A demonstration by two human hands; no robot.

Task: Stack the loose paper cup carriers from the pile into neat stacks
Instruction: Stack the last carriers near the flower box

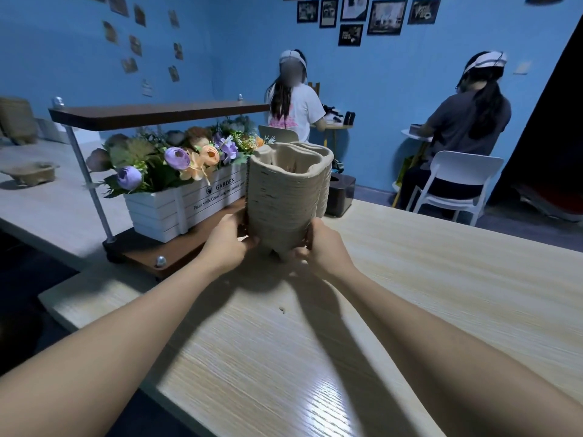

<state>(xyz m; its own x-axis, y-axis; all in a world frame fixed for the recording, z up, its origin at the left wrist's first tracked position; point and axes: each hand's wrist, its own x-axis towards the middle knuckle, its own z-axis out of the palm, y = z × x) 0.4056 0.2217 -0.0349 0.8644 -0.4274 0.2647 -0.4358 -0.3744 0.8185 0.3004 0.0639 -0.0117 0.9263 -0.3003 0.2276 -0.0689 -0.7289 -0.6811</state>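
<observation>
- A pale wood-grain table (410,294) fills the lower right of the view, both forearms reaching out across it.
- A dark wooden shelf unit (157,113) on metal posts stands along the table's left edge; under its top board sits a white slatted planter box (176,209) of purple and orange artificial flowers.
- Two people sit with their backs turned by the blue wall, one of them on a white chair (457,184).
- A tall stack of cup carriers (287,190), nested and upright, stands near the table's far edge, just right of the planter box, its feet at or just above the tabletop; contact cannot be told.
- The left hand (225,244) grasps the stack's lower left side, fingers curled round the base.
- The right hand (321,247) grasps the lower right side the same way.
- A small dark box (340,193) sits just behind the stack.
- One loose carrier (30,173) lies on a separate counter at far left, well apart from the stack.
</observation>
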